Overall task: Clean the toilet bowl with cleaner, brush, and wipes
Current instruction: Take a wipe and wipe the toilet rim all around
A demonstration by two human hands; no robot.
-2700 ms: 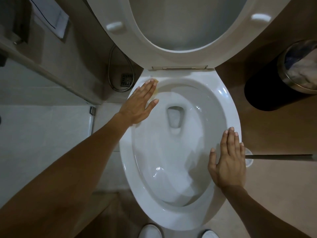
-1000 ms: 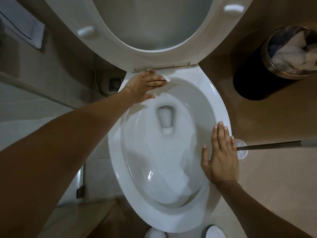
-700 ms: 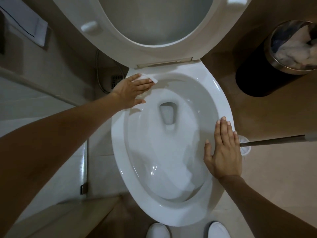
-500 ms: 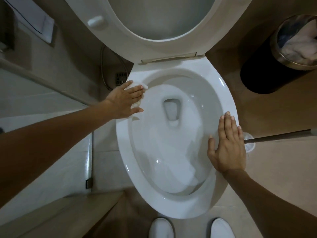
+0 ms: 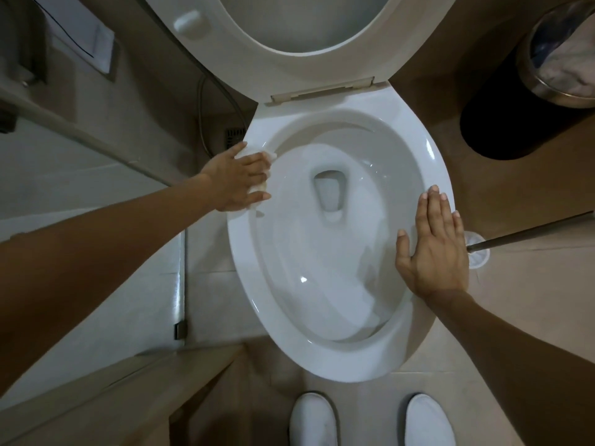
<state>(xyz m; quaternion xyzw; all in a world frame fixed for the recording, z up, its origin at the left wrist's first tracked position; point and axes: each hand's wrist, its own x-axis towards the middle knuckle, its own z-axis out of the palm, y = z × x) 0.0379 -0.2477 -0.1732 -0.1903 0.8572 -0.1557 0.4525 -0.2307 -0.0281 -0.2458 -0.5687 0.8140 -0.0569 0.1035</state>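
A metal waste bin (image 5: 561,53) holding crumpled paper stands near white shoes (image 5: 312,420).

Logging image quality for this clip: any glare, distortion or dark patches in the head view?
Head view: dim overall; small glare spots on the bowl rim; wide-angle bending curves the wall edges and stretches both forearms; deep shadow beside the bin; left hand and wipe slightly soft, right hand sharp.
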